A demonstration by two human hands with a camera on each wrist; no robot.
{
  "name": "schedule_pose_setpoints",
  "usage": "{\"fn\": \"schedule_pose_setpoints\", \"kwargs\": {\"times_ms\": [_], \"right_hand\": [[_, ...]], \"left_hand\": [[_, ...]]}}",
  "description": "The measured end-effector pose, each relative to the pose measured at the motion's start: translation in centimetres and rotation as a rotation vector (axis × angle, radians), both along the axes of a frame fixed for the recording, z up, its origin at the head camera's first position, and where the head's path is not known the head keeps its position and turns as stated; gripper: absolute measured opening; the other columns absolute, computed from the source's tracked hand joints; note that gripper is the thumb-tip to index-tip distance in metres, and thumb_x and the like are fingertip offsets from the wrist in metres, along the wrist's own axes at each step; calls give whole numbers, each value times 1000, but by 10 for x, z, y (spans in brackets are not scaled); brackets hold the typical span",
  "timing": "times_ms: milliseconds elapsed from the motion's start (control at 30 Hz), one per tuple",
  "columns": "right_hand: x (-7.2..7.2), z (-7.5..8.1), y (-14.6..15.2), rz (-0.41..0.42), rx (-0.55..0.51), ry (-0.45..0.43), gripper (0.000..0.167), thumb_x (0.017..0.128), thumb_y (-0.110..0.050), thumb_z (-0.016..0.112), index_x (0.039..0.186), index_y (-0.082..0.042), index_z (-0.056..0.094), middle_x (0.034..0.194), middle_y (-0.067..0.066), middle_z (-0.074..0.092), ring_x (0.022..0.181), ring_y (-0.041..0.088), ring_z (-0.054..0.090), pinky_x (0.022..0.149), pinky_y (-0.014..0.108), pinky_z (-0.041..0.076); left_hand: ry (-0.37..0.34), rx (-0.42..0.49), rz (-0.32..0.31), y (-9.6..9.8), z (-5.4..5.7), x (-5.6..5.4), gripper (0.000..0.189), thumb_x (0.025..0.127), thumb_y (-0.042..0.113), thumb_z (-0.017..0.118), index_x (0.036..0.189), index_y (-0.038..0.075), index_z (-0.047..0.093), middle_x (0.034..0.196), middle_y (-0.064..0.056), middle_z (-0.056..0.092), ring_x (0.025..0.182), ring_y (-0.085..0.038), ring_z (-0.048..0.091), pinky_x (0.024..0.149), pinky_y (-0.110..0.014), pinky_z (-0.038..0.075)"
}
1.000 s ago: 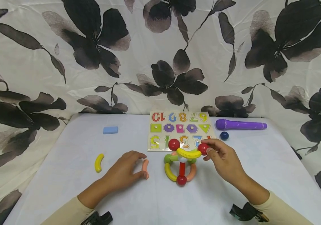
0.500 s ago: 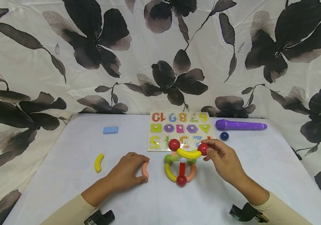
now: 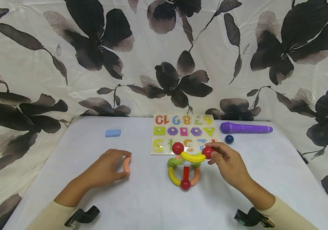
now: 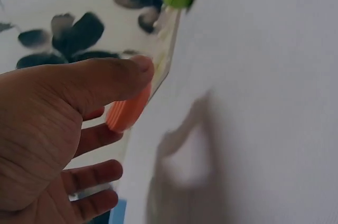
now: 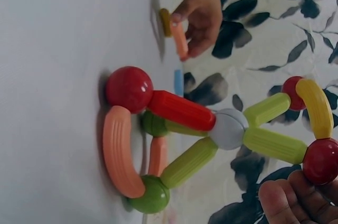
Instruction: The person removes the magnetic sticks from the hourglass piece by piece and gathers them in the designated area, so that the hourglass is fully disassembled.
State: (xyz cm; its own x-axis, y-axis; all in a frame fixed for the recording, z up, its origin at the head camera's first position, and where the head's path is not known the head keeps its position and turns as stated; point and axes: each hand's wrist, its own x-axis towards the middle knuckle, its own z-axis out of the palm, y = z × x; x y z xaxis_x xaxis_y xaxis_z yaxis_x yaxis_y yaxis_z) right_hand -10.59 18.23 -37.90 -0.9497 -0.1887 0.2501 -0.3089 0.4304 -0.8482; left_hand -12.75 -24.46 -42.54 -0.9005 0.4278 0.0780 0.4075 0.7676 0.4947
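My left hand [image 3: 103, 169] pinches a curved salmon-orange stick [image 3: 126, 164] between thumb and fingertips, held above the table with a shadow below it in the left wrist view. At the middle stands a ball-and-stick toy structure [image 5: 229, 128]: a white ball at its centre, green and red sticks reaching out, curved sticks along the base. On top, a curved yellow stick [image 3: 192, 157] joins two red balls. My right hand [image 3: 230, 163] holds the right-hand red ball [image 3: 207, 152] between thumb and fingers. Another curved yellow stick [image 5: 166, 22] lies behind my left hand, hidden in the head view.
A number-and-shape puzzle board [image 3: 168, 124] lies behind the structure. To its right are a purple toy microphone [image 3: 247, 128] and a dark blue ball [image 3: 229, 139]. A light blue block [image 3: 113, 133] sits at the back left. Floral cloth [image 3: 169, 80] hangs behind the table.
My left hand has taken hold of the curved salmon-orange stick and carried it left, away from the structure, covering the loose yellow stick in the head view. My right hand keeps its place.
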Motion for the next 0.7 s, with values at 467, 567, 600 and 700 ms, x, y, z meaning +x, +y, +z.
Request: {"fn": "schedule_pose_setpoints", "kwargs": {"times_ms": [467, 567, 600, 700], "right_hand": [[0, 0, -2, -6, 6, -5, 27, 105, -3, 51, 129, -3, 64, 120, 14, 68, 82, 15, 70, 80, 24, 58], [0, 1, -2, -6, 5, -5, 27, 105, -3, 52, 129, -4, 64, 121, 14, 68, 82, 15, 70, 80, 23, 58], [0, 1, -2, -6, 4, -6, 27, 105, -3, 52, 129, -4, 64, 121, 14, 68, 82, 15, 70, 80, 23, 58], [0, 1, -1, -7, 3, -6, 27, 105, -3, 52, 129, -4, 64, 121, 14, 68, 82, 15, 70, 80, 23, 58]], "left_hand": [[-141, 56, 100, -88, 6, -3, 69, 75, 27, 93, 134, 6, 64, 133, -10, 65, 124, -41, 55, 101, -63, 44], [-163, 53, 118, -96, 4, -1, 69, 74, 29, 93, 133, 7, 64, 132, -10, 64, 122, -39, 55, 101, -63, 44], [-173, 45, 127, -98, 3, -1, 69, 74, 30, 93, 133, 7, 64, 132, -11, 64, 122, -39, 55, 101, -63, 44], [-198, 31, 149, -102, 2, 0, 71, 74, 33, 93, 133, 8, 64, 133, -13, 63, 121, -39, 55, 101, -63, 45]]}}
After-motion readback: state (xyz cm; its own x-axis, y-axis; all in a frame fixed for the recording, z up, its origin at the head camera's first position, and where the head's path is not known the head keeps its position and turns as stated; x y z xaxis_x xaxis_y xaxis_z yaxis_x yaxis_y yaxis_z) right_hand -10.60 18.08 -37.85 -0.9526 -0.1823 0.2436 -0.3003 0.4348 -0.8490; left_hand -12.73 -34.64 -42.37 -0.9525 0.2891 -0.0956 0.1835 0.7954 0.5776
